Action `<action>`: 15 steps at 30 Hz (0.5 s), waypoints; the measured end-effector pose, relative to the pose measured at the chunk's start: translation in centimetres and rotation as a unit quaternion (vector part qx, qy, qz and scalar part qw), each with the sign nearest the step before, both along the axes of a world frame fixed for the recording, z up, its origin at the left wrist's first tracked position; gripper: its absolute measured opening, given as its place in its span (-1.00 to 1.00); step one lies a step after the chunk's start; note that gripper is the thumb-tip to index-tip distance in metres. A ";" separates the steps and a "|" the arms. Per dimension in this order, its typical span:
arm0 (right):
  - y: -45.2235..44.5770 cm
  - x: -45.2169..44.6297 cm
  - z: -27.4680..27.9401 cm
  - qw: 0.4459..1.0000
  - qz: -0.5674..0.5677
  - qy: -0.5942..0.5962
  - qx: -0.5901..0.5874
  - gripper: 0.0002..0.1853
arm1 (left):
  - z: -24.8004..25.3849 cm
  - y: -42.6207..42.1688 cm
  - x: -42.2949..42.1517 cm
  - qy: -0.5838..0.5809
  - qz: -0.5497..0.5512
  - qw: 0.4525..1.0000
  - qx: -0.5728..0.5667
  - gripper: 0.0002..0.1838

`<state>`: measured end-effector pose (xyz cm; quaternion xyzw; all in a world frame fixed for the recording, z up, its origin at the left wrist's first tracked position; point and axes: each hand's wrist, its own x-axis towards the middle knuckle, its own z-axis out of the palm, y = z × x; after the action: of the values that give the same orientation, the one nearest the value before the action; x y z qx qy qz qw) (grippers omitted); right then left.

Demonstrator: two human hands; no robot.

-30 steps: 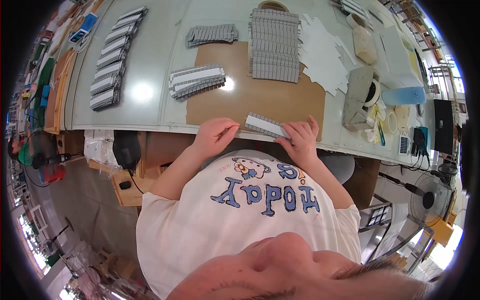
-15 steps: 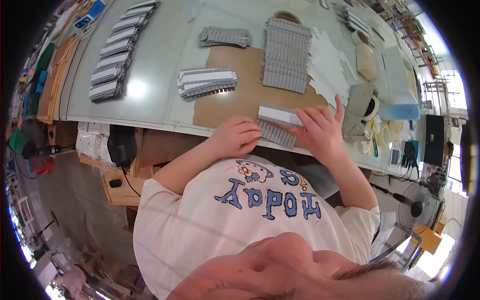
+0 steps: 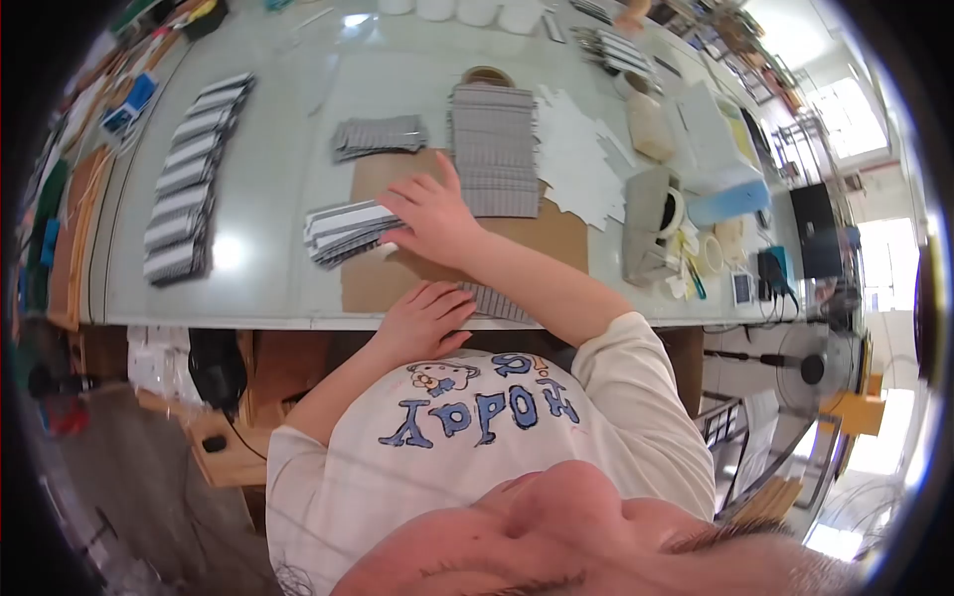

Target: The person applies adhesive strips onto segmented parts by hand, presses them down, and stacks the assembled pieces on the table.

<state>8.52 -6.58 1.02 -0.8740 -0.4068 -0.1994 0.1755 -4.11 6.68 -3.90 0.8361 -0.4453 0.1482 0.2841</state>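
At the table's front edge, my left hand (image 3: 425, 316) lies with fingers stretched and thumb apart, fingertips touching the left end of a grey ribbed strip (image 3: 497, 302). My right arm reaches across to the left. With its index finger raised, my right hand (image 3: 435, 216) has thumb and other fingers closed on the right end of a white-faced grey strip (image 3: 370, 216). That strip lies at the top of a small fanned stack (image 3: 336, 250) of similar strips. Brown cardboard (image 3: 561, 230) lies under the work area.
Behind my right hand are a tall grey strip pile (image 3: 494, 149), a smaller pile (image 3: 380, 135) and a tape roll (image 3: 487, 75). A long row of strips (image 3: 189, 179) lies left. White sheets (image 3: 576, 159), a grey holder (image 3: 646, 228) and a blue bottle (image 3: 728, 203) stand right.
My right hand has moved left from the front edge to the small stack, carrying the white-faced strip. My left hand stays by the grey strip, its fingers flatter. The camera view has shifted.
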 end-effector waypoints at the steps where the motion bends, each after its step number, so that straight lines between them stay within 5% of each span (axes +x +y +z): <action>1: -0.7 -0.4 -0.9 1.000 0.000 0.017 0.020 -0.50 | 0.2 0.0 0.0 0.004 0.009 1.000 0.010 -0.52; 3: -3.9 -1.7 -1.1 0.999 -0.023 0.015 0.040 -0.54 | 0.2 -0.2 0.1 0.010 0.017 1.000 0.020 -0.52; 9: -19.0 -3.2 -4.7 0.940 -0.338 0.031 -0.026 -0.54 | 0.3 -0.8 0.0 0.008 0.065 0.998 0.020 -0.52; 15: -22.5 -6.4 -3.6 0.934 -0.325 0.050 -0.137 -0.44 | 0.3 -0.8 -0.1 0.005 0.079 0.997 0.005 -0.55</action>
<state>2.17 -29.07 -2.57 -0.9829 -0.1146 -0.1441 -0.0002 -4.16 5.89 -3.59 0.8708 -0.3769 0.1640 0.2698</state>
